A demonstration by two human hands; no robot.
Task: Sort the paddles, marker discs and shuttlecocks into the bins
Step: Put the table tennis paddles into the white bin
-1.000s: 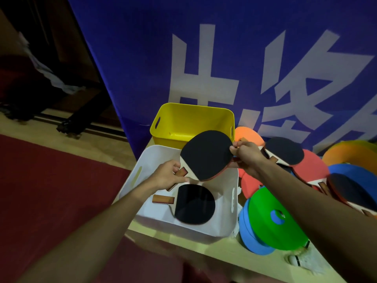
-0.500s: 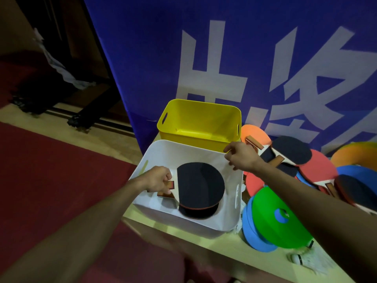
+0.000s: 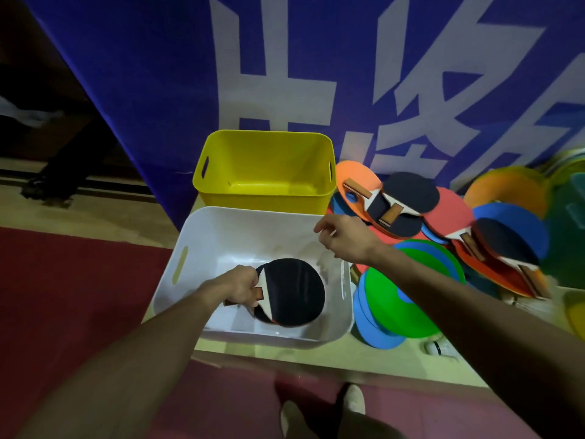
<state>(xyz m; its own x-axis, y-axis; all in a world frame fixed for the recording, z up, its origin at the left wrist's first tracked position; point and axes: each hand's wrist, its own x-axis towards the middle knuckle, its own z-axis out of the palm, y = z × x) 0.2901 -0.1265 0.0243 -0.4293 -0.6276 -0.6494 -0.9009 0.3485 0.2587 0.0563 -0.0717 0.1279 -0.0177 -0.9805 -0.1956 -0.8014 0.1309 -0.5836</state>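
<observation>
early yet — grips a paddle (image 3: 289, 291) in the white bin (image 3: 221, 236) with left hand (image 3: 240, 285), right hand (image 3: 345, 239) loose, empty — heap (image 3: 449, 213) beside it unsorted.

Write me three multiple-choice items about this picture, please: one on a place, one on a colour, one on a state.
1. The paddle in the left hand is: A on the red floor; B inside the white bin; C on the green disc.
2. The far bin is: A yellow; B red; C green.
3. The right hand: A grips a paddle; B holds nothing; C presses a shuttlecock.
Answers: B, the white walls surround the paddle; A, its walls are plainly yellow; B, its fingers are loosely curled with nothing between them.
</observation>
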